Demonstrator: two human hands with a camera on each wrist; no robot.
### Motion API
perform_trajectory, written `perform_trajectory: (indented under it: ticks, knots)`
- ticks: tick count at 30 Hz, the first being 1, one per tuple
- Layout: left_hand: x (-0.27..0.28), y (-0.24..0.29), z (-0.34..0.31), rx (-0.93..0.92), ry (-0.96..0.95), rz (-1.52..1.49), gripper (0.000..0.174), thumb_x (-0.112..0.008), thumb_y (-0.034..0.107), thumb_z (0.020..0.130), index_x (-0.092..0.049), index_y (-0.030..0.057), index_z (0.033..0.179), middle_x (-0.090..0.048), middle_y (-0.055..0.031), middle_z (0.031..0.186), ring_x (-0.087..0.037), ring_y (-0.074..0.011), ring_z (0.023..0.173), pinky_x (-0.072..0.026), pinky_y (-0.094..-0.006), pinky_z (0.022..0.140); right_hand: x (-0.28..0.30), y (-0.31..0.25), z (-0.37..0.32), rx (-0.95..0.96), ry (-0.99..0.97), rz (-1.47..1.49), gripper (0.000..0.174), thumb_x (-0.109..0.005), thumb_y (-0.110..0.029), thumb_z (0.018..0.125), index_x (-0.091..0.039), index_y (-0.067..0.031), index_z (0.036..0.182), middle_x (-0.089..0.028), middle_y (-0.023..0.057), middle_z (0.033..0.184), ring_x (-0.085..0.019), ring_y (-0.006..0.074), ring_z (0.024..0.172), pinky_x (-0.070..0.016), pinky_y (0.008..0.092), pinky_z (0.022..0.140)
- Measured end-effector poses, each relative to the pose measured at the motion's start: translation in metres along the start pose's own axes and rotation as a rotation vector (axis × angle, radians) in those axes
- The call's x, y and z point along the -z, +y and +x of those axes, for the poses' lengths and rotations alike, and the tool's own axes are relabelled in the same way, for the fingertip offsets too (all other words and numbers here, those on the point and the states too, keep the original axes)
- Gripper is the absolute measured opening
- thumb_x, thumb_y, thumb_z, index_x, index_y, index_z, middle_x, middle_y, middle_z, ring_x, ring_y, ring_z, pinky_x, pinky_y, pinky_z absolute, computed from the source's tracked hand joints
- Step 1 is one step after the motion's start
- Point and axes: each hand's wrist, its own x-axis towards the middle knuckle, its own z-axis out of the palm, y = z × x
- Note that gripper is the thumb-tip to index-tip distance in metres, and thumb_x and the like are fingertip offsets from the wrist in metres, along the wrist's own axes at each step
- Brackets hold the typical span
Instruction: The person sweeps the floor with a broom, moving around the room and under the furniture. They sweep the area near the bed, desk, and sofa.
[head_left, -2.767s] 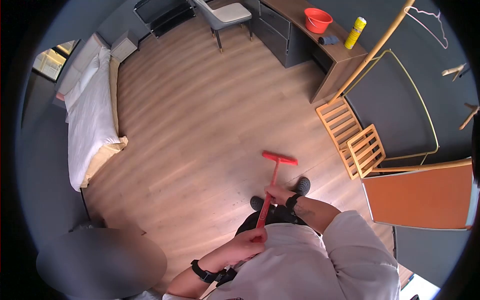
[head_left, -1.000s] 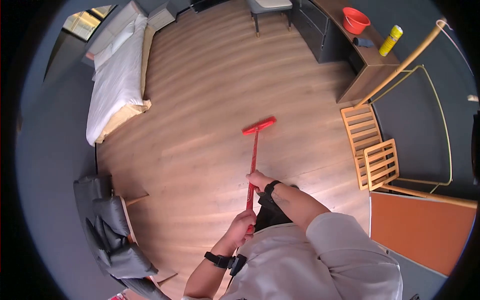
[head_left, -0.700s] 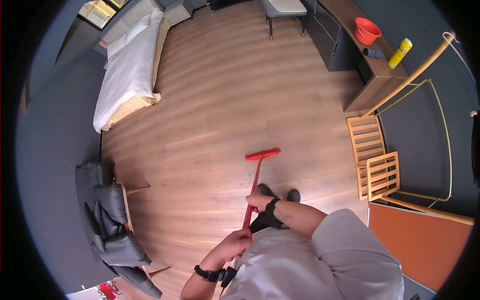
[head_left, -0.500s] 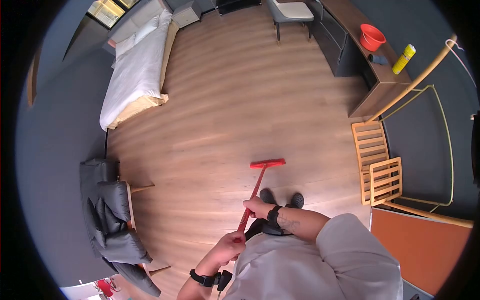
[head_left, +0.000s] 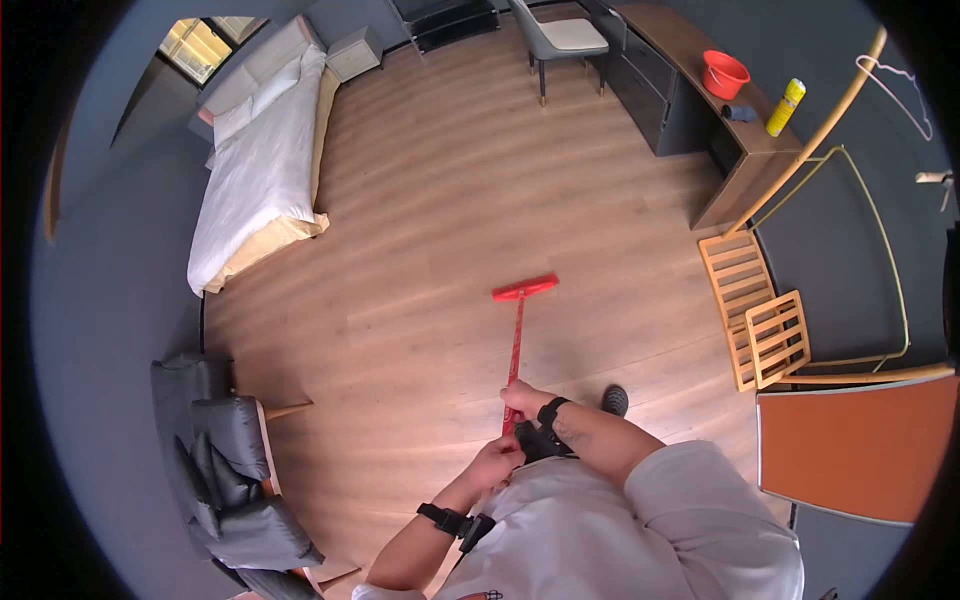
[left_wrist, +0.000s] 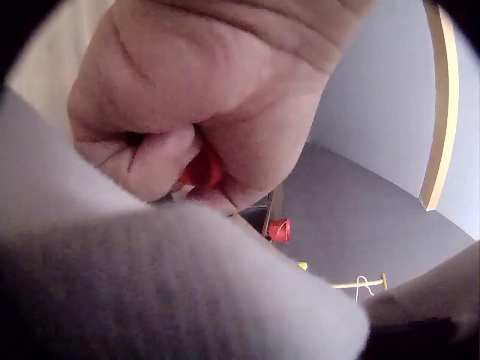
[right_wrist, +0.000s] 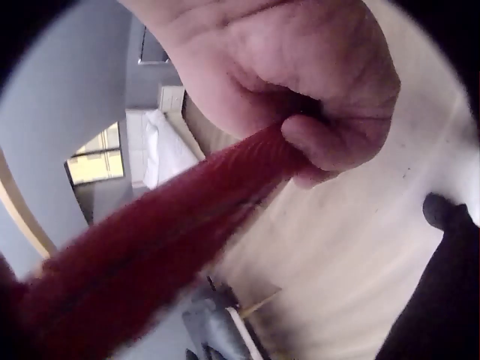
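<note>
A red broom (head_left: 516, 345) reaches out ahead of the person, its wide bristled head (head_left: 525, 288) down at the wooden floor. The right hand (head_left: 523, 398) grips the handle partway along. In the right wrist view the fingers of the right hand (right_wrist: 330, 112) curl round the red handle (right_wrist: 172, 232). Close to the white shirt, the left hand (head_left: 495, 462) holds the top end of the handle. The left wrist view has the left hand (left_wrist: 195, 97) curled round the red handle end (left_wrist: 204, 166); the shirt covers the lower part of that view.
A bed (head_left: 262, 175) and a dark sofa (head_left: 225, 460) line the left side. At the right are a desk (head_left: 680, 40) with a red bucket (head_left: 725, 75) and yellow can (head_left: 786, 108), a wooden slatted rack (head_left: 745, 290) and an orange board (head_left: 850, 450). A chair (head_left: 565, 40) stands by the desk.
The broom head was pushed out, drawn back towards the feet, and now lies farther out again than half a second ago. Both hands keep their hold; the head view has shifted.
</note>
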Motion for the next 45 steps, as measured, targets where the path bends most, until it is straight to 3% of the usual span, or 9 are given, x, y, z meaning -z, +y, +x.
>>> perform_trajectory:
  ticks: [4,5,11,20,28,32,34,36,45]
  knots:
    - [0.047,-0.010,-0.024,0.104,-0.133,0.140,0.009,-0.053,0.014,0.075,-0.044,0.0128,0.073,-0.036,0.0044,0.056,-0.031,-0.0060,0.042,-0.0216,-0.0212,0.034,-0.050,0.015,0.014,-0.103,0.000,-0.250,0.011,-0.042,-0.013,0.078,-0.049,-0.0053,0.077,-0.047,0.0055,0.060,-0.045,0.0172,0.047,-0.0339,0.0325,0.036]
    - [0.057,-0.014,-0.030,0.122,-0.181,0.255,0.010,-0.053,0.015,0.074,-0.044,0.0129,0.074,-0.036,0.0045,0.057,-0.032,-0.0059,0.042,-0.0216,-0.0208,0.035,-0.061,0.021,0.012,-0.099,0.004,-0.180,0.008,-0.041,-0.009,0.075,-0.045,-0.0056,0.070,-0.045,0.0064,0.053,-0.038,0.0148,0.036,-0.0289,0.0276,0.031]
    - [0.090,0.011,-0.082,0.039,-0.391,0.374,0.010,-0.052,0.017,0.073,-0.044,0.0122,0.075,-0.036,0.0046,0.058,-0.030,-0.0049,0.043,-0.0217,-0.0207,0.035,-0.084,0.026,-0.021,-0.082,-0.184,0.078,0.006,-0.041,-0.010,0.071,-0.043,-0.0055,0.068,-0.043,0.0042,0.054,-0.039,0.0137,0.037,-0.0279,0.0259,0.031]
    - [0.125,0.033,-0.130,-0.108,-0.421,0.335,0.008,-0.051,0.017,0.078,-0.043,0.0134,0.078,-0.035,0.0059,0.061,-0.030,-0.0037,0.048,-0.0224,-0.0182,0.040,-0.132,-0.031,-0.064,-0.051,0.020,0.181,0.008,-0.052,-0.007,0.068,-0.045,-0.0067,0.064,-0.043,0.0049,0.052,-0.042,0.0167,0.041,-0.0294,0.0292,0.034]
    - [0.147,-0.017,-0.052,-0.308,-0.270,0.375,0.011,-0.055,0.014,0.078,-0.044,0.0124,0.079,-0.040,0.0040,0.063,-0.035,-0.0049,0.050,-0.0285,-0.0206,0.041,-0.125,-0.044,0.004,0.074,-0.035,0.203,0.012,-0.053,-0.011,0.073,-0.050,-0.0034,0.065,-0.046,0.0061,0.053,-0.047,0.0191,0.045,-0.0398,0.0302,0.041]
    - [0.163,-0.001,0.000,-0.211,-0.247,-0.096,0.011,-0.052,0.008,0.078,-0.043,0.0137,0.081,-0.040,0.0030,0.061,-0.037,-0.0070,0.048,-0.0299,-0.0214,0.041,-0.123,-0.050,0.031,-0.057,0.032,0.352,0.020,-0.055,-0.021,0.079,-0.050,-0.0027,0.074,-0.049,0.0068,0.060,-0.049,0.0191,0.049,-0.0430,0.0308,0.046]
    - [0.176,-0.005,0.025,-0.167,-0.262,-0.298,0.012,-0.051,0.007,0.077,-0.043,0.0143,0.082,-0.041,0.0024,0.061,-0.038,-0.0078,0.047,-0.0297,-0.0214,0.040,-0.123,-0.045,0.034,0.022,-0.202,0.413,0.021,-0.053,-0.023,0.081,-0.049,-0.0020,0.079,-0.050,0.0077,0.060,-0.050,0.0198,0.050,-0.0433,0.0333,0.045]
    - [0.186,-0.006,0.037,-0.071,-0.450,-0.483,0.012,-0.048,0.007,0.077,-0.041,0.0150,0.084,-0.040,0.0004,0.062,-0.037,-0.0104,0.047,-0.0300,-0.0217,0.041,-0.128,-0.042,0.021,0.045,-0.211,0.399,0.023,-0.051,-0.025,0.083,-0.048,-0.0018,0.079,-0.051,0.0086,0.060,-0.051,0.0207,0.050,-0.0425,0.0338,0.043]
    - [0.176,-0.024,0.001,0.311,-0.426,-0.443,0.011,-0.051,0.019,0.071,-0.042,0.0141,0.075,-0.041,0.0006,0.063,-0.030,-0.0063,0.040,-0.0228,-0.0160,0.034,-0.156,-0.006,-0.022,0.031,0.006,0.351,0.024,-0.045,-0.025,0.084,-0.047,-0.0019,0.078,-0.048,0.0081,0.059,-0.048,0.0195,0.048,-0.0376,0.0320,0.039]
